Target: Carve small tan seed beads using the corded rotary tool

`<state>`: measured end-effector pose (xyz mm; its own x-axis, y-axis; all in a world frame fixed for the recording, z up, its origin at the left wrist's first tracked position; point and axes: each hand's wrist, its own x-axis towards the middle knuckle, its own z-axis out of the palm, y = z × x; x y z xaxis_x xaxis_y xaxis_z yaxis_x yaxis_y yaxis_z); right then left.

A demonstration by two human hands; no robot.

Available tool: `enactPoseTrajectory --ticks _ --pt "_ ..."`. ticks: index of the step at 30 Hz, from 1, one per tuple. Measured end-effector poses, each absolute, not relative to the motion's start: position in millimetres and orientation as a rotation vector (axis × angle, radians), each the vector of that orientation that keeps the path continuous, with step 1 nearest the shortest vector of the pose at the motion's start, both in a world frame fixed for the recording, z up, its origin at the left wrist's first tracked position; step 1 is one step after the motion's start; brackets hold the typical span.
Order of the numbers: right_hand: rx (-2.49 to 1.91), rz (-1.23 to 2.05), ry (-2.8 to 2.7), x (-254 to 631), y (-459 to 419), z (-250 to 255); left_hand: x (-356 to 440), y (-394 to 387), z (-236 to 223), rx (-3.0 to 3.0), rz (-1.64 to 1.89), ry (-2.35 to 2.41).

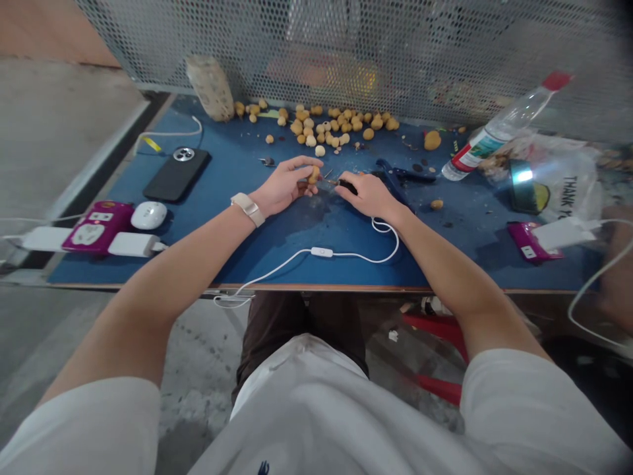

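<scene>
Near the middle of the blue tabletop, my left hand pinches a small tan gourd between thumb and fingers. My right hand is closed around a black-handled tool, whose thin metal tip points left at the gourd. Whether the tip touches it, I cannot tell. A white cord with an inline switch runs from under my right forearm to the table's front edge. Just behind my right hand lie blue-handled pliers, partly hidden.
Several small gourds lie along the perforated metal screen. A jar and a black phone are on the left, near a purple power strip. A plastic bottle, a clear bag and a second purple strip are on the right.
</scene>
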<state>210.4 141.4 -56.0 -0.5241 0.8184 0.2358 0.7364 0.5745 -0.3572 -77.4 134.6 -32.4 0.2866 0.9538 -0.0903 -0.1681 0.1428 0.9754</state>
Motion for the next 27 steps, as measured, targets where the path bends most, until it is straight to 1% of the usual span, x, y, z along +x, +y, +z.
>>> enactPoseTrajectory --ticks 5,12,19,27 --pt "-1.23 0.37 -2.253 217.0 139.3 -56.6 -88.8 142.4 -28.2 1.123 1.152 0.99" --pt "-1.192 0.355 -2.091 215.1 134.9 -61.9 -100.3 146.0 -33.8 1.168 1.218 1.016" --pt "-1.241 0.362 -2.161 215.5 132.7 -59.6 -95.5 142.7 -40.9 1.232 1.181 1.04" --pt "-1.3 0.221 -2.326 206.9 132.7 -59.0 -81.2 132.0 -39.5 1.161 1.11 0.956"
